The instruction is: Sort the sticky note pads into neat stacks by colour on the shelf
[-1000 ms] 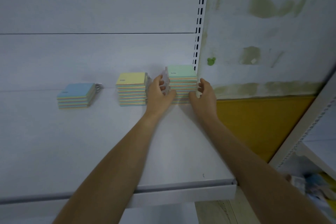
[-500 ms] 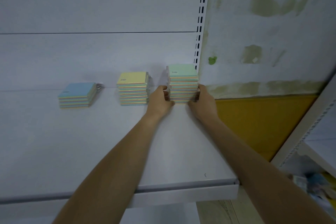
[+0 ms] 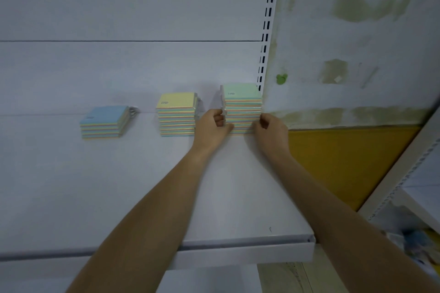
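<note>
Three stacks of sticky note pads stand along the back of the white shelf (image 3: 119, 197). A low blue-topped stack (image 3: 104, 121) is on the left, a taller yellow-topped stack (image 3: 177, 114) in the middle, and the tallest, green-topped stack (image 3: 242, 104) at the right, by the slotted upright. My left hand (image 3: 213, 127) grips the green-topped stack's lower left side with curled fingers, its thumb at the front edge. My right hand (image 3: 272, 129) grips its lower right side. The bottom pads are partly hidden behind my hands.
A slotted white upright (image 3: 267, 31) rises right behind the green-topped stack. The shelf's front lip (image 3: 238, 252) ends at the right, where a stained wall with a yellow panel (image 3: 345, 162) begins. Another shelf unit (image 3: 416, 185) stands at far right.
Both hands have curled tighter against the green-topped stack's lower sides, the right hand pulling slightly back from the stack's right edge. The other two stacks have not moved.
</note>
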